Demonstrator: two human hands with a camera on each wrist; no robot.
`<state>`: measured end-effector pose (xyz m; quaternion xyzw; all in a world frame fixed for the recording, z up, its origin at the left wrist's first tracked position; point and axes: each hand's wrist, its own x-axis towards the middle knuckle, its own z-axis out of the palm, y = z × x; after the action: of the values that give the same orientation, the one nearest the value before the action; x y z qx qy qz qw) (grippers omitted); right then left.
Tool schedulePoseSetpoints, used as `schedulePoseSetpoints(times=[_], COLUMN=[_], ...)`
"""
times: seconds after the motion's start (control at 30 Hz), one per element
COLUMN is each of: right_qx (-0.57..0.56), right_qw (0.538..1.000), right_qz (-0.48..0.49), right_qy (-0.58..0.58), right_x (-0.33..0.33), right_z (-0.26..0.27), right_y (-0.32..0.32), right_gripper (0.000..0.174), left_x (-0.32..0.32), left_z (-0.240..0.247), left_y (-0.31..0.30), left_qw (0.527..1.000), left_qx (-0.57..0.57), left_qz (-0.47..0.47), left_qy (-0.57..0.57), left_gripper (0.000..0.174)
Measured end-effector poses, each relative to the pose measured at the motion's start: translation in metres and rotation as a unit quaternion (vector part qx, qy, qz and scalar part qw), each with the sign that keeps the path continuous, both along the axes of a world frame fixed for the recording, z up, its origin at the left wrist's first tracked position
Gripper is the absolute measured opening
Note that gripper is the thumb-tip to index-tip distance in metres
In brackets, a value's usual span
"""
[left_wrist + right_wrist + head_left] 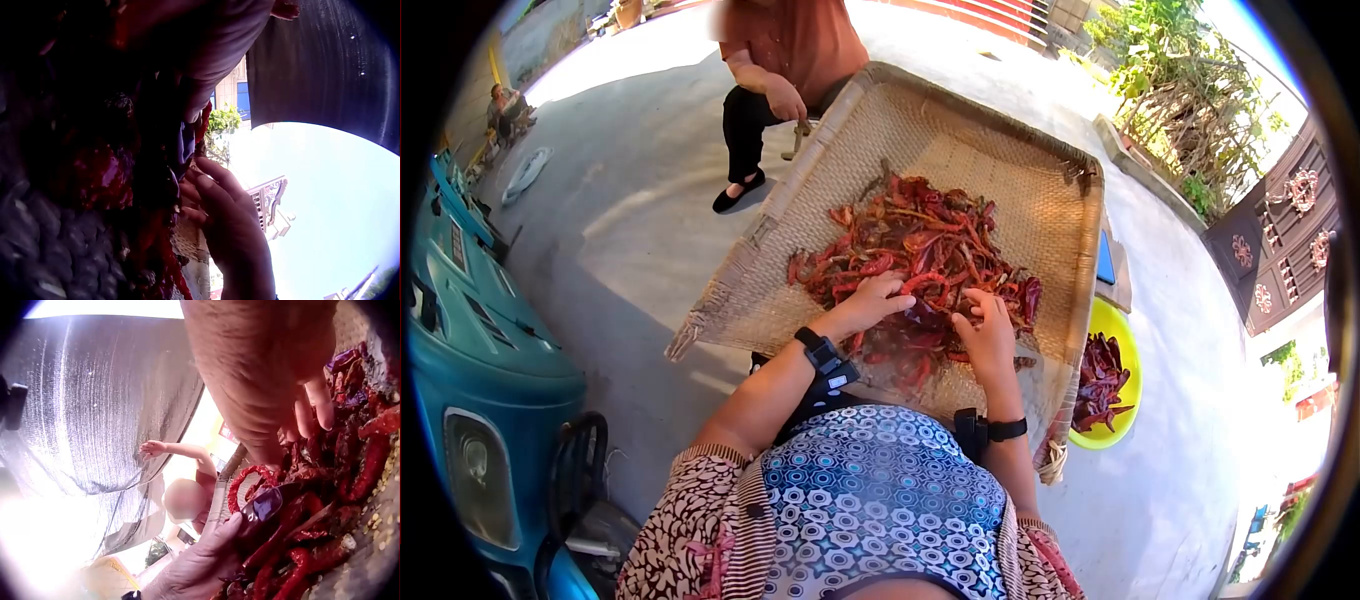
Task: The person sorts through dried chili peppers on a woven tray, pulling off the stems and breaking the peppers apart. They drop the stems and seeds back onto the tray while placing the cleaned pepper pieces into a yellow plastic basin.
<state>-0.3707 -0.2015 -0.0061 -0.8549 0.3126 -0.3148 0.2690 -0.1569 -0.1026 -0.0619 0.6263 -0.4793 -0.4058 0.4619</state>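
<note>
A heap of dried red chilies (pixel 930 235) lies on a woven tray (pixel 940 110) in front of me. My left hand (pixel 872 303) is at the near side of the heap. In the right wrist view its thumb presses a dark, glossy dried chili (pixel 261 509), and its other fingers are hidden among the pods. My right hand (pixel 990 338) is across from it, fingers loosely bent over the chilies, with a gap between thumb and index finger. A curled red chili (pixel 234 487) shows just under the right hand in the right wrist view. Loose pale seeds (pixel 375 525) lie beside the pods.
A yellow-green basin (pixel 1137 385) of dark red chilies stands on the ground at right, by a blue flat object (pixel 1106 258). Another person (pixel 795 50) sits beyond the tray's far left edge. A teal vehicle (pixel 490 370) is at left.
</note>
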Motion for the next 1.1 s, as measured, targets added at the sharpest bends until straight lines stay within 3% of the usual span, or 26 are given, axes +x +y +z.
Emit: schedulePoseSetpoints(times=[0.13, 0.23, 0.4, 0.5, 0.6, 0.7, 0.77, 0.8, 0.83, 0.9, 0.97, 1.0, 1.1], right_qx=[0.097, 0.078, 0.054, 0.096, 0.323, 0.381, 0.374, 0.367, 0.388, 0.399, 0.425, 0.456, 0.485], right_qw=[0.989, 0.984, 0.981, 0.973, 0.932, 0.91, 0.904, 0.891, 0.859, 0.762, 0.654, 0.634, 0.65], right_qz=[0.115, 0.129, 0.153, 0.207, 0.155, 0.118, 0.028, -0.005, -0.056, -0.056, -0.015, -0.053, -0.008], right_qy=[-0.01, 0.09, 0.107, 0.031, 0.057, -0.115, -0.205, -0.269, -0.328, -0.506, -0.626, -0.622, -0.585], right_x=[-0.001, 0.003, -0.006, -0.017, -0.038, -0.064, -0.08, -0.09, -0.1, -0.12, -0.134, -0.135, -0.128], right_z=[0.009, 0.002, 0.0, 0.001, 0.034, 0.014, 0.019, 0.01, 0.009, 0.004, 0.003, 0.008, -0.01], right_y=[0.008, 0.009, 0.006, 0.0, -0.003, -0.029, -0.041, -0.053, -0.062, -0.076, -0.082, -0.082, -0.08], right_gripper=[0.023, 0.023, 0.026, 0.021, 0.015, 0.015, 0.014, 0.014, 0.019, 0.024, 0.028, 0.031, 0.032], left_x=[0.001, 0.007, -0.008, 0.003, -0.01, -0.023, -0.022, -0.028, -0.033, -0.036, -0.023, -0.016, -0.009], left_z=[-0.002, -0.014, 0.013, -0.007, 0.013, 0.02, 0.023, 0.052, 0.07, 0.09, 0.099, 0.098, 0.082], left_y=[0.002, -0.001, 0.009, 0.0, 0.004, 0.012, 0.017, 0.023, 0.026, 0.026, 0.014, 0.005, -0.016], left_qw=[1.0, 0.999, 0.997, 0.996, 0.969, 0.938, 0.913, 0.912, 0.929, 0.952, 0.929, 0.921, 0.887], left_qx=[-0.004, -0.012, -0.01, -0.006, 0.014, -0.037, -0.108, -0.085, -0.068, -0.034, -0.035, -0.032, -0.028], left_qz=[-0.018, -0.028, 0.029, -0.021, -0.012, 0.025, 0.009, -0.004, 0.035, 0.112, 0.139, 0.153, 0.156], left_qy=[-0.011, 0.036, 0.077, -0.085, -0.245, -0.343, -0.394, -0.4, -0.362, -0.283, -0.34, -0.358, -0.434], left_gripper=[0.039, 0.042, 0.042, 0.046, 0.046, 0.039, 0.038, 0.026, 0.023, 0.019, 0.022, 0.025, 0.043])
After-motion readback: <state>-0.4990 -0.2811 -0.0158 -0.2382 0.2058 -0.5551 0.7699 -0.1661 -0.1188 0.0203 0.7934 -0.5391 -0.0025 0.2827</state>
